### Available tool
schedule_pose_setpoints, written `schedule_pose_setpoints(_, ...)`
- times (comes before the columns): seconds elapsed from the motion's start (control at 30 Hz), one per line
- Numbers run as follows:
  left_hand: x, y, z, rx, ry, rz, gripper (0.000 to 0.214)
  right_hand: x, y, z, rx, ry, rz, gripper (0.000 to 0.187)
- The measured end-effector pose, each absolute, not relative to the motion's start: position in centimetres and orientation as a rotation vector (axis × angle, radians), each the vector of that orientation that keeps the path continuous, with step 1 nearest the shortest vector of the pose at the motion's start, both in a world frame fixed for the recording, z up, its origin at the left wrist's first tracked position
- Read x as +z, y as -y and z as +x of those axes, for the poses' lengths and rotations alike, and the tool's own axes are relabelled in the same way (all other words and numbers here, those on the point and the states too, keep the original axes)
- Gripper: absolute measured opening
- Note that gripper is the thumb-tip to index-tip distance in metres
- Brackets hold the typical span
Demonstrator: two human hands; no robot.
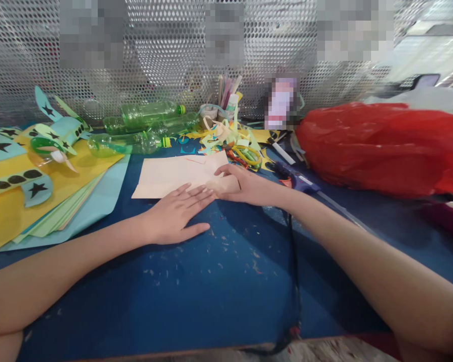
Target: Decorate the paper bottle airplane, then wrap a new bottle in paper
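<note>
A pale peach sheet of paper (173,173) lies on the blue tabletop, with faint lines near its upper edge. My left hand (179,213) rests flat with fingers stretched out over the sheet's lower edge, thumb apart on the table. At the sheet's right end, my right hand (245,185) curls its thumb and fingers round a lifted or folded part of the paper. The fingertips of both hands are close together there. Just right of the right wrist lies a blue glue gun (300,181), partly covered by the forearm.
Green plastic bottles (151,115) lie at the back before a perforated metal panel (162,45). Paper scraps (230,133) pile behind the sheet. Coloured paper (98,206) and star-marked cut-outs (38,188) are on the left. A red plastic bag (377,146) bulges at right; a black cord (295,271) runs frontward.
</note>
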State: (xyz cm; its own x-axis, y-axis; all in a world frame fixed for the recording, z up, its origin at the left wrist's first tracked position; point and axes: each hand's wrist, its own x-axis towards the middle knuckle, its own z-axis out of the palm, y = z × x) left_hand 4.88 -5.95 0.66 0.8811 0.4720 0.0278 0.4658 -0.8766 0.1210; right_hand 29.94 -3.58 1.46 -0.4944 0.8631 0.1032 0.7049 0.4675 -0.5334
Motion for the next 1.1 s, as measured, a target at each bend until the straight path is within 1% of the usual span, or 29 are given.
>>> schedule_pose_setpoints(0.13, 0.8, 6.0, 4.9, 0.049, -0.753, 2.948, 0.067, 1.9, 3.2, 31.0, 0.619, 2.456, -1.312, 0.050)
schedule_pose_setpoints(0.27, 0.8, 6.0, 4.9, 0.037, -0.751, 2.941, 0.068, 2.6, 3.2, 31.7, 0.721, 2.484, -1.390, 0.056)
schedule_pose_setpoints(0.6, 0.8, 5.9, 4.9, 0.022, -0.764, 2.943, 0.068, 3.2, 3.0, 32.6, 0.814, 2.536, -1.325, 0.055)
schedule_pose_setpoints(0.67, 0.8, 5.9, 4.9, 0.011, -0.763, 2.947, 0.068, 3.2, 3.1, 32.0, 0.734, 2.447, -1.333, 0.046)
schedule_pose_setpoints(0.73, 0.8, 5.9, 4.9, 0.004, -0.762, 2.947, 0.069, 3.1, 3.5, 30.9, 0.581, 2.324, -1.309, 0.034)
schedule_pose_setpoints(0.8, 0.8, 6.0, 4.9, 0.007, -0.763, 2.943, 0.069, 2.7, 4.0, 29.7, 0.477, 2.261, -1.243, 0.030)
schedule_pose_setpoints(0.87, 0.7, 6.0, 5.0, 0.012, -0.764, 2.935, 0.070, 2.1, 4.4, 28.7, 0.492, 2.276, -1.207, 0.025)
schedule_pose_setpoints(0.97, 0.8, 5.8, 4.9, 0.026, -0.750, 2.917, 0.068, 1.1, 4.7, 27.8, 0.606, 2.293, -1.210, 0.009)
schedule_pose_setpoints(1.1, 1.1, 4.9, 4.3, 0.100, -0.640, 2.907, 0.062, 0.5, 4.5, 27.9, 0.701, 2.329, -1.201, 0.006)
